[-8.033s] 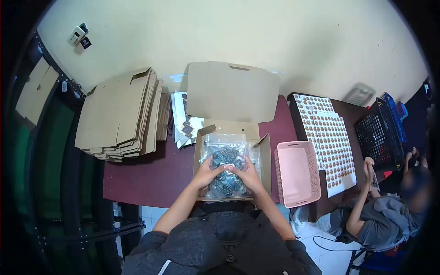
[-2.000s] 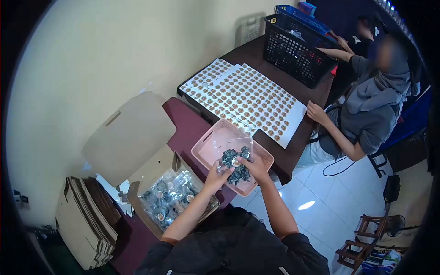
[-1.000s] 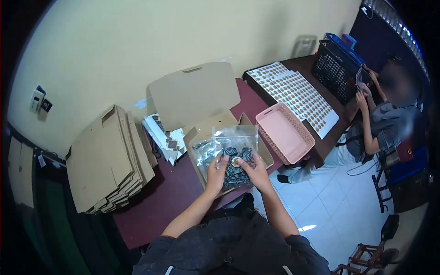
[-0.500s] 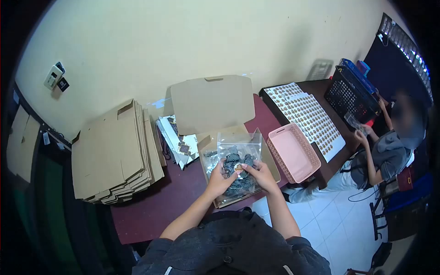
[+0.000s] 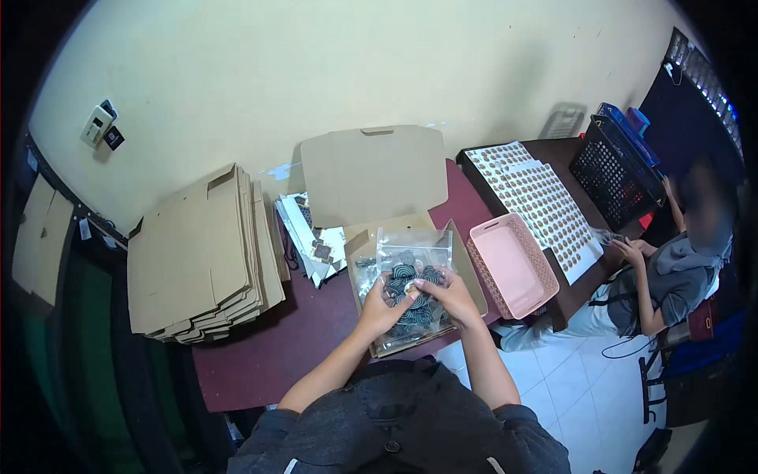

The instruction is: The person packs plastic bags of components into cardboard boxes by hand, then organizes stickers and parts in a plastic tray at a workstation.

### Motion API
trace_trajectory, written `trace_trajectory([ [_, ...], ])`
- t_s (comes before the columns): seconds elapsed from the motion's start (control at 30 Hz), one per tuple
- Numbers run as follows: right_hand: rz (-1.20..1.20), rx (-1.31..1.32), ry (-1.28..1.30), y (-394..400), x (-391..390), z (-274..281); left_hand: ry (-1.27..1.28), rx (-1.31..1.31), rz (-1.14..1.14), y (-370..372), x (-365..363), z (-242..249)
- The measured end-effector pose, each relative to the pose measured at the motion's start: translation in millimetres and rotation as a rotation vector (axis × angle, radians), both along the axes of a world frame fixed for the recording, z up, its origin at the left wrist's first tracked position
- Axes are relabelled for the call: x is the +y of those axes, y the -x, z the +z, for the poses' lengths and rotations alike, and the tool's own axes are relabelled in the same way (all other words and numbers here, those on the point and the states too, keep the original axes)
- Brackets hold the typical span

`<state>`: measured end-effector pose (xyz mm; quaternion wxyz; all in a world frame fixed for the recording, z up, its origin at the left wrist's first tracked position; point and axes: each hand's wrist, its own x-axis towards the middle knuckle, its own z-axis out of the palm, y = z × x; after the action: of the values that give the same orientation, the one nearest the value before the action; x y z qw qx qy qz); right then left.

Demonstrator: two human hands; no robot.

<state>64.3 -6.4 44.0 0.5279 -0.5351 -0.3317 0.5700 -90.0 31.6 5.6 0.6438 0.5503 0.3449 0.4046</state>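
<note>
A clear plastic bag (image 5: pixel 409 250) with dark, striped coiled pieces (image 5: pixel 416 317) inside lies over an open cardboard box (image 5: pixel 475 291). My left hand (image 5: pixel 382 308) grips the bag's left side, and its thumb rests on a round white and gold sticker (image 5: pixel 410 289) on the front. On the other side, my right hand (image 5: pixel 452 297) holds the bag with its thumb at the sticker's right edge. Fingers of both hands are partly hidden behind the bag. Other clear packets (image 5: pixel 365 276) show in the box at the left.
Flat cardboard boxes (image 5: pixel 189 253) are stacked at left, beside white printed cards (image 5: pixel 320 251). A pink basket (image 5: pixel 517 265) stands right of the box. Farther right are sticker sheets (image 5: pixel 545 205), a black crate (image 5: pixel 616 174) and a seated person (image 5: pixel 671 268) handling something clear.
My thumbs have shifted slightly over the sticker, while both hands keep hold of the bag. The view has turned a little to the left. The other person's hands have moved lower.
</note>
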Motion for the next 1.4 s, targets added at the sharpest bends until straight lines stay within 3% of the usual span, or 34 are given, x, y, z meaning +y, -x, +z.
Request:
trace_trajectory([
  [0.07, -0.118, -0.189, -0.109, 5, -3, -3, -0.010, 0.030, 0.002, -1, -2, -4],
  [0.27, -0.239, -0.158, -0.005, 10, -11, -17, -0.105, 0.027, -0.097, -1, -7, -14],
  [0.4, -0.291, -0.483, -0.221, 8, -20, -28, -0.010, 0.063, -0.053, -6, -12, -16],
  [0.53, -0.415, -0.449, -0.247, 0, -29, -27, -0.083, -0.071, -0.129, -13, -15, -17],
  [0.6, -0.575, 0.037, -0.190, -10, -35, -22, -0.266, 0.204, -0.291, -10, -19, -9],
  [0.63, -0.546, -0.019, -0.155, -19, -40, -22, -0.274, 0.188, -0.287, -11, -23, -5],
  [0.7, -0.523, 0.052, -0.157, -27, -47, -23, 0.100, -0.025, -0.382, -17, -24, 1],
  [0.73, -0.501, 0.135, -0.146, -32, -52, -22, 0.090, -0.036, -0.399, -22, -19, -2],
  [0.8, -0.444, 0.058, -0.169, -32, -60, -22, -0.199, -0.082, -0.339, -35, -5, -10],
  [0.87, -0.451, -0.013, -0.130, -26, -65, -16, -0.096, -0.126, -0.275, -44, -8, 10],
  [0.93, -0.476, -0.010, -0.165, -31, -67, -20, -0.092, 0.179, -0.284, -49, -1, 29],
  [1.0, -0.419, 0.050, -0.166, -42, -73, -15, -0.206, 0.117, -0.296, -54, 4, 10],
  [1.07, -0.304, 0.064, -0.134, -58, -80, -11, -0.113, -0.057, -0.434, -54, 15, 3],
  [1.13, -0.080, 0.012, -0.155, -69, -86, -7, -0.106, -0.056, -0.469, -55, 17, 12],
  [1.2, -0.032, 0.036, -0.170, -75, -88, -8, 0.036, -0.123, -0.463, -56, 15, 7],
  [1.27, -0.107, 0.112, -0.126, -79, -87, -12, 0.026, -0.065, -0.548, -63, 22, -12],
  [1.3, -0.110, 0.112, -0.129, -81, -84, -14, -0.117, -0.110, -0.327, -73, 14, -5],
  [1.33, -0.272, 0.013, -0.152, -81, -79, -17, -0.255, -0.153, -0.106, -78, 6, 11],
  [1.4, -0.601, -0.180, -0.170, -68, -73, -15, -0.238, -0.032, -0.108, -73, -8, 25],
])
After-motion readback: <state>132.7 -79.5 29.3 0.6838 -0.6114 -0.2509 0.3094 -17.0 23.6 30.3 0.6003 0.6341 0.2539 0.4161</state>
